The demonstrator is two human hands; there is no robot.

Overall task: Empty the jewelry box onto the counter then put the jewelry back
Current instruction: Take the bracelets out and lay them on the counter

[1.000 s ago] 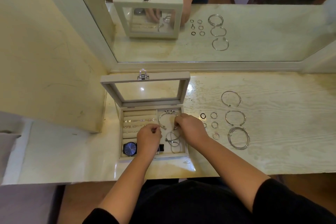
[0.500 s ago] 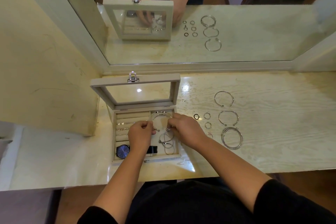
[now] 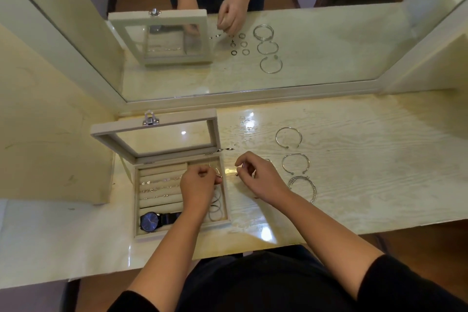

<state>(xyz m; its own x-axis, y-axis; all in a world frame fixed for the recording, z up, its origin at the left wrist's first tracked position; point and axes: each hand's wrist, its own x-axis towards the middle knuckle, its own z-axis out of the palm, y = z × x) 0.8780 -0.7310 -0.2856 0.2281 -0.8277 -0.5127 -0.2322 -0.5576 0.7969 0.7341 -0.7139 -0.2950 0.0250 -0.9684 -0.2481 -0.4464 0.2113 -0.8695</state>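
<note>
We see both hands pinched on the two ends of one thin open bangle (image 3: 219, 151): the left hand (image 3: 198, 186) holds one end over the right compartment of the open jewelry box (image 3: 141, 210), the right hand (image 3: 255, 176) holds the other end over the counter (image 3: 354, 185) just beside the box, and the bangle arches up past the raised glass lid (image 3: 162, 138). In the box we make out a dark-dialled wristwatch (image 3: 150, 221), rows of small studs (image 3: 162, 186) on the ring rolls, and more bangles (image 3: 215, 208) under the left hand. To our right on the counter lie two open cuff bangles (image 3: 288, 137) (image 3: 295, 163) and a stacked bangle (image 3: 302, 187) in a column, well apart from the box, all repeated in the mirror (image 3: 304, 71) behind.
</note>
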